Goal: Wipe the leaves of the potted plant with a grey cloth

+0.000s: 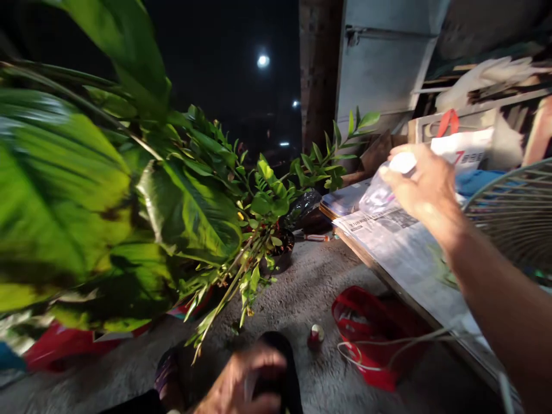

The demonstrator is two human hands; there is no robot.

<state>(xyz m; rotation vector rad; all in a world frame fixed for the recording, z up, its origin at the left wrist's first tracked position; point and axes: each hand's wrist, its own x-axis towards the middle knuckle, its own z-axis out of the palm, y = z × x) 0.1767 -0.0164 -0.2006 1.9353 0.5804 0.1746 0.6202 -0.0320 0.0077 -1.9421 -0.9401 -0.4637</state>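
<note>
My right hand point(421, 185) is stretched out over a newspaper-covered table point(405, 253) at the right, its fingers closed on a clear plastic bottle with a white cap point(390, 179). My left hand point(241, 382) is low at the bottom centre, curled around a dark round object point(278, 368) that is blurred; what it is I cannot tell. Large green leaves point(86, 190) fill the left half of the view. A small potted plant point(280, 247) stands on the concrete floor between the leaves and the table.
A red bag point(371, 333) with a white cord lies on the floor under the table edge, with a small red-and-white bottle point(316, 335) beside it. A wire fan guard point(517, 213) sits at right. Bags and clutter crowd the back right by a grey metal door point(379, 63).
</note>
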